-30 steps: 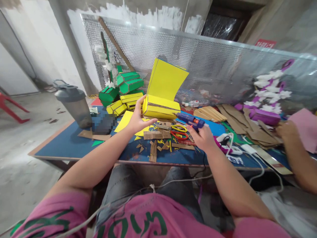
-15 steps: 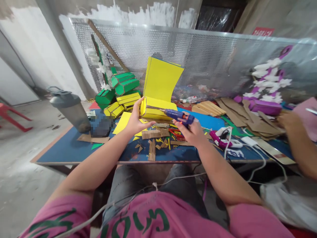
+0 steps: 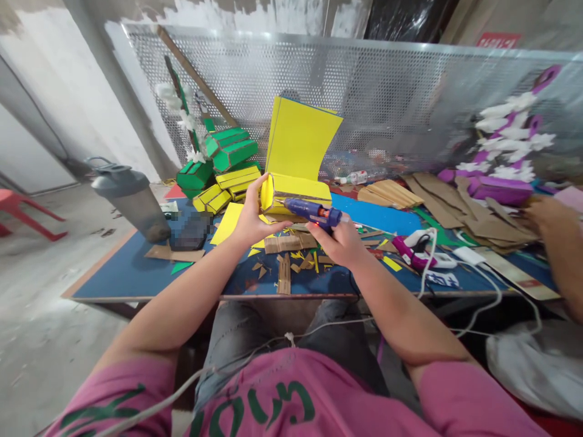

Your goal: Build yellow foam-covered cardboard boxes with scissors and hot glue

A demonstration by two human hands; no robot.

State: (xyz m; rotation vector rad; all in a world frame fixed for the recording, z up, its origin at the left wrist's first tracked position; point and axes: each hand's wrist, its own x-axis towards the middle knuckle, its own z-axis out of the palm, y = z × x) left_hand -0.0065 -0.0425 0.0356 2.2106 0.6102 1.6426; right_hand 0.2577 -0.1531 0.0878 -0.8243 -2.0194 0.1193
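My left hand grips the left end of a yellow cardboard box piece whose tall yellow flap stands upright behind it. In my right hand is a blue glue gun, fingers wrapped round its handle, its nozzle pointing left at the front face of the yellow piece. Both hands hover just above the blue table. Cardboard strips and scraps lie under my hands.
A grey shaker bottle stands at the table's left. Green and yellow boxes are stacked behind. A purple-and-white glue gun, white cables and cardboard sheets lie to the right. Another person's arm reaches in at the far right. A perforated metal screen backs the table.
My right hand has carried the glue gun left and up, from over the scissors to the front of the yellow piece. My left hand has kept its hold on the piece.
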